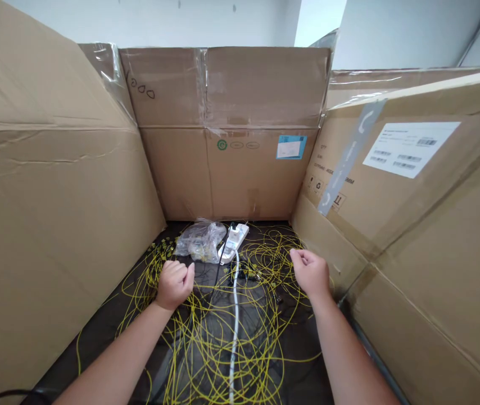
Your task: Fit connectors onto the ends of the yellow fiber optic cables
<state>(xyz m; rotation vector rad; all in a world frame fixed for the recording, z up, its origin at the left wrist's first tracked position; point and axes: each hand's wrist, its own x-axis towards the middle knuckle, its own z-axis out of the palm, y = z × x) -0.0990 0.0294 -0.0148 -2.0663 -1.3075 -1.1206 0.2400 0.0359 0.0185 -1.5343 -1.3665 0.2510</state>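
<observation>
Left: a cardboard panel (pixel 67 225) borders the dark work surface (pixel 96 336). Left hand (pixel 175 284): fingers curled closed; cannot tell whether they grip a strand. Centre: tangled yellow wires (pixel 212 360) spread between the forearms—probably light, springy, easily kinked; grip singly, near an end. Plastic bag (pixel 202 241), power strip (pixel 234 243) and white cable (pixel 235 304) obstruct. Right hand (pixel 312 274): likewise curled, contents indeterminable—printed carton (pixel 349 225) alongside.

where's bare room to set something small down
Dark surface shows bare between the yellow wires and right forearm, near the bottom edge; also between the left cardboard panel and left forearm, though a wire crosses there. The middle is crowded: wires, white cable, power strip.
</observation>
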